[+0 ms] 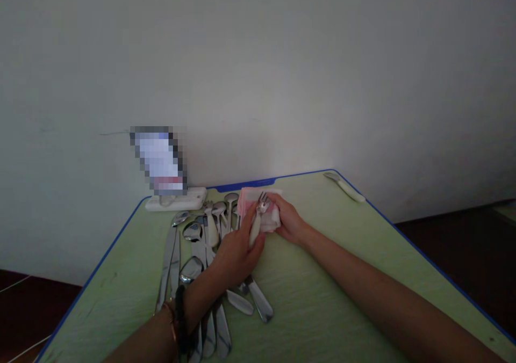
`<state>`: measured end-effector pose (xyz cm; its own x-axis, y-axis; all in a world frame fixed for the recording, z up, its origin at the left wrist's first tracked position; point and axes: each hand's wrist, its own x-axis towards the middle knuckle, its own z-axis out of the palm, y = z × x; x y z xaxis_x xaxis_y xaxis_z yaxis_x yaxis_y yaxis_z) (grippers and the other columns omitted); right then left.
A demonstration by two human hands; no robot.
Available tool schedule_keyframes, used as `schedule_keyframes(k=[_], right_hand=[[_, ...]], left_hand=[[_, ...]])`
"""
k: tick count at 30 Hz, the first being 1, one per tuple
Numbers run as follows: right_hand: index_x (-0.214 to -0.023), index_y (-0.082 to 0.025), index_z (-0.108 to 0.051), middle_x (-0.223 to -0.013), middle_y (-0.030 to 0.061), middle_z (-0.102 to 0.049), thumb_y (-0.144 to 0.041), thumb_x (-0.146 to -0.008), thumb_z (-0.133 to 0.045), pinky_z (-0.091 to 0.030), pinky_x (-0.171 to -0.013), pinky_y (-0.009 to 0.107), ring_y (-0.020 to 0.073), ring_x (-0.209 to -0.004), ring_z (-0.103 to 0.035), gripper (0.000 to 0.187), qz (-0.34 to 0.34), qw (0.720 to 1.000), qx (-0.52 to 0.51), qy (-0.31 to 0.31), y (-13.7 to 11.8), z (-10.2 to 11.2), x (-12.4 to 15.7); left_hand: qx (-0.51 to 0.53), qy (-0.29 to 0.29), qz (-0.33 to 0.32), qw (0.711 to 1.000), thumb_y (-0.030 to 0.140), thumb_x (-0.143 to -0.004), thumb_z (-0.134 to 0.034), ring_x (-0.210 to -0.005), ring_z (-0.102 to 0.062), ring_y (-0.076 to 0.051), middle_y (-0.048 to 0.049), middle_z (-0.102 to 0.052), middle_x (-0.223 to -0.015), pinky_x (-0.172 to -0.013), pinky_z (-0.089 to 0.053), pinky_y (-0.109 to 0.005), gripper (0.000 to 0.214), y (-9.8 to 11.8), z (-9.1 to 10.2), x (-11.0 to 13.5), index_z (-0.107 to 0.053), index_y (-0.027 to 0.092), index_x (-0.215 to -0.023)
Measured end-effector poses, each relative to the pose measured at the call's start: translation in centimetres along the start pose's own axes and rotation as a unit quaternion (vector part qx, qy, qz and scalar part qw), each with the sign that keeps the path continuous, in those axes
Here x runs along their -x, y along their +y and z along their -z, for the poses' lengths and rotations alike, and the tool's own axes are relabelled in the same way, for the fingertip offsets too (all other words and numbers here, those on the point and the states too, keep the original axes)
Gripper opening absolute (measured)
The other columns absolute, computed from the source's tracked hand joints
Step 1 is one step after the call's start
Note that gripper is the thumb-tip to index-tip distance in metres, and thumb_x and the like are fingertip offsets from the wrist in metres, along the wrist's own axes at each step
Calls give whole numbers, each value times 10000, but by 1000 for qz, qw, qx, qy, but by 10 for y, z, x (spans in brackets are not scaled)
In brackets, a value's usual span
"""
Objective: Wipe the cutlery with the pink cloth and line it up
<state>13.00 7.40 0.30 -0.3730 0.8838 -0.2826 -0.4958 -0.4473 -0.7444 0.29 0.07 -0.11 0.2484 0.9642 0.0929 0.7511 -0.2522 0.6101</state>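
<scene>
My left hand (pixel 237 253) is closed round the white handle of a small fork (pixel 258 220), tines pointing up and away. My right hand (pixel 288 218) grips a pink and white cloth (pixel 258 204) that is pressed against the fork's metal head. Both hands meet near the middle of a green table (pixel 342 255) with a blue rim. Left of and under my left forearm lie several spoons and knives (pixel 201 255) side by side, handles toward me.
A white-handled utensil (pixel 344 186) lies alone at the table's far right corner. A white stand (pixel 177 199) holding a blurred-out upright object rests at the far left edge against the pale wall. Dark floor shows on both sides.
</scene>
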Motion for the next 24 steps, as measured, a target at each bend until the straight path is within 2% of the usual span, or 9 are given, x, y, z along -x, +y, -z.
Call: schedule_keyframes(k=[6, 11, 16, 20, 24], right_hand=[[-747, -155, -630, -615, 23, -663, -335, -827, -413, -408, -495, 239, 137, -511, -567, 294, -6, 1000, -14, -20, 1, 2, 0], [-780, -145, -632, -582, 17, -654, -315, -843, -391, -410, -490, 241, 134, -475, -549, 301, -3, 1000, -15, -18, 0, -1, 1], [-762, -154, -634, -504, -10, -614, -276, -808, -411, -376, -447, 231, 119, -406, -494, 258, 2, 1000, -5, -18, 0, -1, 2], [-741, -157, -633, -491, -12, -601, -292, -770, -452, -336, -419, 225, 118, -412, -488, 228, 1, 1000, 0, -31, 0, 1, 2], [-719, -163, -624, -527, -10, -616, -298, -752, -481, -377, -467, 226, 120, -457, -517, 199, 9, 1000, -6, -25, 1, 2, 0]], left_hand=[[-18, -9, 7, 1000, 365, -880, -346, -691, -647, -256, -123, -684, -880, -655, -474, -356, 643, 0, 0, 0, -105, 121, -1424], [-16, -3, 3, 1000, 355, -879, -354, -743, -652, -245, -124, -676, -932, -684, -470, -340, 630, 1, 1, 0, -123, 127, -1419], [-20, -10, 4, 1000, 350, -886, -344, -677, -648, -236, -81, -680, -796, -649, -468, -327, 627, 1, 2, 0, -104, 126, -1420], [-18, -6, -2, 1000, 346, -885, -354, -692, -652, -231, -88, -683, -833, -667, -470, -325, 628, 0, 1, 0, -102, 136, -1420], [-17, -4, -2, 1000, 342, -880, -360, -721, -652, -236, -93, -682, -850, -686, -465, -329, 632, 0, 1, 0, -109, 127, -1419]])
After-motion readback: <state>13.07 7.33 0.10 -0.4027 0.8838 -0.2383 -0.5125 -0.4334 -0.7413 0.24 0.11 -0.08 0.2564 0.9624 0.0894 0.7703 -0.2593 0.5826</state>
